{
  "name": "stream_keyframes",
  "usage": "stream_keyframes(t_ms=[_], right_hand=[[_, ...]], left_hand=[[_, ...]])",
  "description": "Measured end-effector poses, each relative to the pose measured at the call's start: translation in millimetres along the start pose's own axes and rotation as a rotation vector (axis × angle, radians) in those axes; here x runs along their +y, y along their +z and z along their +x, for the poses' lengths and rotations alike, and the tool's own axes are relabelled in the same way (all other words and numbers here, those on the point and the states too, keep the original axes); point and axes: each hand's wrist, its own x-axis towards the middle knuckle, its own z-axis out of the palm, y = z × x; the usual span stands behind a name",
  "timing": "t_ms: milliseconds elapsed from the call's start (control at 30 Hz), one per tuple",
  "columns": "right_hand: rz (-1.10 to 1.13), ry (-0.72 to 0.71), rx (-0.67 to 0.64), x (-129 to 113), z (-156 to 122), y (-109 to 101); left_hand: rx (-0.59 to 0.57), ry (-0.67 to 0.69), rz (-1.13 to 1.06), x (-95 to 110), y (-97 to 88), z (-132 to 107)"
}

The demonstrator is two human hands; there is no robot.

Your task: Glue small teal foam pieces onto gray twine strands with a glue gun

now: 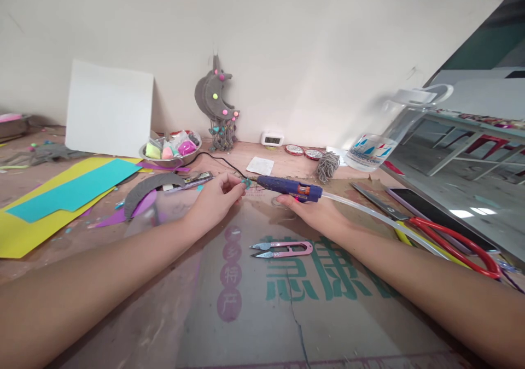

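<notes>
In my right hand (307,210) is a blue hot glue gun (283,186), its nozzle pointing left and a long clear glue stick (361,205) trailing from its back. My left hand (219,197) pinches a small teal piece (246,182) right at the nozzle tip; its exact shape is too small to make out. Below the hands, pink-handled thread snips (283,249) lie with blades apart on the printed sheet (246,336). A grey crescent (150,188) rests on purple foam (141,205) left of my left hand.
Yellow and teal foam sheets (77,188) lie at left. A bowl (170,158) of coloured clay, a small clock (272,138) and grey yarn (327,166) stand behind. Red-handled scissors (455,238), a phone (438,216) and a tilted bottle (377,139) are at right. A decorated moon (213,95) hangs on the wall.
</notes>
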Motion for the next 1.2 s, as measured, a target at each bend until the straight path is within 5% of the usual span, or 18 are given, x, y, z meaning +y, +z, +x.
stream_keyframes(t_ms=[1200], right_hand=[[-0.048,-0.048,-0.009,5.9,1.7,-2.0]], left_hand=[[0.024,-0.019,-0.031,-1.9,1.1,3.9]])
